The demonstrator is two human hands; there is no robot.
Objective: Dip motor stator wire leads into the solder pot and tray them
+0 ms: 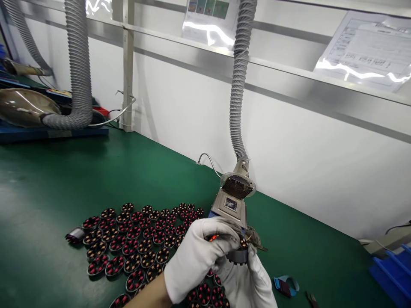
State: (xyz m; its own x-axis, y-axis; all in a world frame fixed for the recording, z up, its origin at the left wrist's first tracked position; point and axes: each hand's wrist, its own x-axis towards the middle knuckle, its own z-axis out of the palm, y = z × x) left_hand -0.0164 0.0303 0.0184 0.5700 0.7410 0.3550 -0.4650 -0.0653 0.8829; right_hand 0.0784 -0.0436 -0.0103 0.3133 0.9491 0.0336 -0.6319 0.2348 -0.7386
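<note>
Both of my hands wear white gloves and meet in front of a metal solder pot (pixel 228 206). My right hand (pixel 248 278) holds a motor stator (pixel 238 256), a dark ring with copper-coloured windings showing on top, close to the pot's front. My left hand (pixel 202 252) is pinched at the stator's upper left edge; whatever lies between those fingertips is hidden. An orange-red glow, perhaps a lit display (pixel 213 238), shows beside the left fingers. Many more stators (pixel 130 247), some with red and some with copper-coloured windings, lie on the green mat to the left and under my hands.
A fume hood (pixel 237 185) on a grey flexible hose (pixel 238 85) hangs over the pot. Right on the green table (pixel 321 239) lie a blue strap (pixel 287 285) and a dark tool (pixel 311 299). Blue bins (pixel 393 273) stand far right. One stator (pixel 75 235) lies tipped on its side.
</note>
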